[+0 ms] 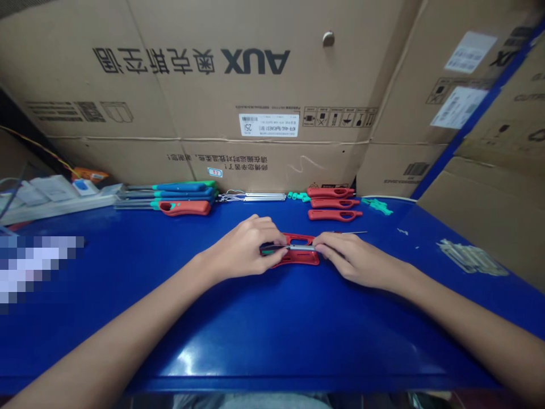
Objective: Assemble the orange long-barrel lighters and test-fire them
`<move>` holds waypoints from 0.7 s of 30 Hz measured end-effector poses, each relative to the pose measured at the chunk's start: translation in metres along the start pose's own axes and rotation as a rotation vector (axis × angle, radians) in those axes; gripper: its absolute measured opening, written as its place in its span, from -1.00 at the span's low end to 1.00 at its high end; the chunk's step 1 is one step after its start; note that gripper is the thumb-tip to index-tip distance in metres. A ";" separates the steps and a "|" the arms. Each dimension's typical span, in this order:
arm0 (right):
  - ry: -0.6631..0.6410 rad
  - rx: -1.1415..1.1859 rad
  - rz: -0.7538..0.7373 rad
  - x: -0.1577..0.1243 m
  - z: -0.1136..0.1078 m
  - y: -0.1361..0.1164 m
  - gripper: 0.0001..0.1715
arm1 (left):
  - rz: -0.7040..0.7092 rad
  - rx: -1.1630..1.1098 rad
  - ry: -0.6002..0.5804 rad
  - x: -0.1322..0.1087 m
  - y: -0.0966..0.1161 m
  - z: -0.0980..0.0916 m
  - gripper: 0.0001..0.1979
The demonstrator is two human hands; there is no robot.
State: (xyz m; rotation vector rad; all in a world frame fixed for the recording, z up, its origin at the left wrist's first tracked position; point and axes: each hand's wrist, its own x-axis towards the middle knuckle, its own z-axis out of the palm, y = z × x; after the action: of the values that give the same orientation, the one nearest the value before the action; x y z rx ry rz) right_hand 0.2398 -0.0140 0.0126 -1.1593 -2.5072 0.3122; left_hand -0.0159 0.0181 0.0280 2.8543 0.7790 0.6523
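My left hand (258,245) is closed around one end of a thin silver metal tube (301,247), near a dark and green part partly hidden by the fingers. The tube's other end is pinched between the thumb and fingers of my right hand (355,255). Two red plastic lighter casing halves (304,258) lie open on the blue table (272,318) just below the tube, partly covered by my left fingers. Behind my right hand a thin metal rod (355,232) rests on the table.
Finished-looking lighters (185,208) are stacked at the back left, beside silver tubes (266,197) with wires. Red casings (334,215) and green pieces (377,205) lie at the back right. A clear bag (472,257) sits far right. Cardboard (191,113) walls the back; a power strip (63,199) is left.
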 end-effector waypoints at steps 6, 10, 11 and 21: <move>0.017 -0.027 -0.024 -0.001 -0.001 -0.006 -0.72 | 0.056 0.048 -0.032 0.000 0.003 0.001 -0.81; 0.051 -0.055 -0.066 -0.001 0.000 -0.005 -0.72 | 0.084 0.076 -0.044 0.000 0.005 0.000 -0.79; 0.065 -0.055 -0.073 -0.001 0.000 -0.005 -0.73 | 0.087 0.077 -0.043 0.000 0.005 0.000 -0.80; 0.221 -0.041 -0.161 -0.001 0.007 0.003 -0.82 | 0.117 0.070 -0.012 -0.001 0.002 0.004 -0.80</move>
State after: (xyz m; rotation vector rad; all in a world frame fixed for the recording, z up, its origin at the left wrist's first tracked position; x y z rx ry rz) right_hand 0.2396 -0.0128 0.0048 -0.9421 -2.4017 0.0852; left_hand -0.0138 0.0157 0.0249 2.9827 0.6488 0.6337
